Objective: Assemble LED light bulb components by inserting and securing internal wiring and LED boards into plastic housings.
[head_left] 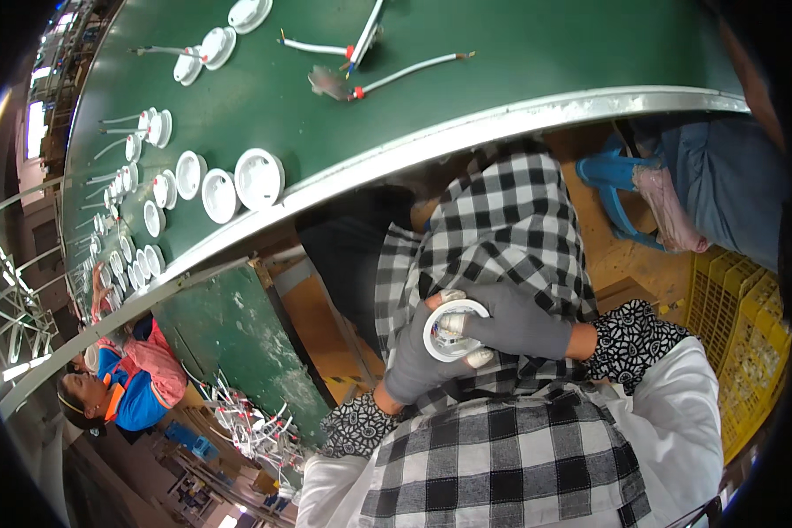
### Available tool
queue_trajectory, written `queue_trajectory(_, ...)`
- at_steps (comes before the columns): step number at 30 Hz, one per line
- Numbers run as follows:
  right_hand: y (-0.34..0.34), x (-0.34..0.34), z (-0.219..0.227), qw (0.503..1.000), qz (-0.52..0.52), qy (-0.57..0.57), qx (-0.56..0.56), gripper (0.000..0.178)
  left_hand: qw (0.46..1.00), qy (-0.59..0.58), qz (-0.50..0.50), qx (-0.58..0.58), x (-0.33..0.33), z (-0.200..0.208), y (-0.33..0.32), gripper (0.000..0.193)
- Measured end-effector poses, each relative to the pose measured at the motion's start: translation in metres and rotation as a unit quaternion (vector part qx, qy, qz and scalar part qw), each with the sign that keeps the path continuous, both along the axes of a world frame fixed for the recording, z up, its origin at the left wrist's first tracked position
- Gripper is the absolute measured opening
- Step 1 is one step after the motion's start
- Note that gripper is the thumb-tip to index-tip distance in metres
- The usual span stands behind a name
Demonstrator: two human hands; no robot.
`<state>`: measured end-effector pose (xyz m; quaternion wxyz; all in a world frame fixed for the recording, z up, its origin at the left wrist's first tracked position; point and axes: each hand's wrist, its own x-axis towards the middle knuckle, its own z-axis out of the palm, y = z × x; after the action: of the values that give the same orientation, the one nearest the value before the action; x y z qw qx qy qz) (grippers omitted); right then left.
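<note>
My left hand (421, 354), in a grey glove, is closed around the side of a white round lamp housing (445, 345) held over my lap. My right hand (526, 322), gloved the same way, grips it from the other side, and a white-wrapped fingertip presses into its open face. Small coloured wires show inside the cup; the rest is hidden by fingers. Several white ring-shaped housings, including a large one (259, 179), lie on the green table (343, 132) ahead. Farther along it are two white cables with red collars, one a loose cable (414, 74).
Rows of housings with cables (157, 128) run along the table at left. A heap of white cables (251, 427) lies on a lower green surface. A co-worker (136, 378) works at far left. Yellow crates (722, 308) and a blue stool (612, 172) stand at right, beside another person's leg.
</note>
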<state>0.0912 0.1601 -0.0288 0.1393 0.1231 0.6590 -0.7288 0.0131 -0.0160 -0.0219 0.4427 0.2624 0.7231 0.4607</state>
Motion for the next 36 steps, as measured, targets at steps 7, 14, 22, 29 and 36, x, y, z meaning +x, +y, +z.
queue_trajectory(7,0.069,-0.008,0.012,0.975,0.16,-0.086,-0.131,0.047,0.986,0.161,-0.041,0.031,-0.023,0.037,0.042,0.097)
queue_trajectory(14,0.198,-0.041,0.083,0.842,-0.207,0.254,0.428,0.044,0.944,0.194,0.249,0.1,-0.057,0.05,0.05,0.051)
queue_trajectory(22,0.261,-0.125,0.041,0.591,-0.187,0.186,0.763,0.044,0.975,0.172,0.11,0.089,-0.032,0.053,0.1,0.035)
queue_trajectory(29,0.173,-0.153,0.047,0.735,-0.08,0.299,0.604,0.037,0.987,0.109,0.093,0.076,-0.04,0.058,0.106,0.031)
queue_trajectory(36,0.178,-0.19,0.069,0.88,-0.208,0.299,0.305,0.02,0.992,0.081,0.047,0.09,-0.032,0.045,0.101,0.029)
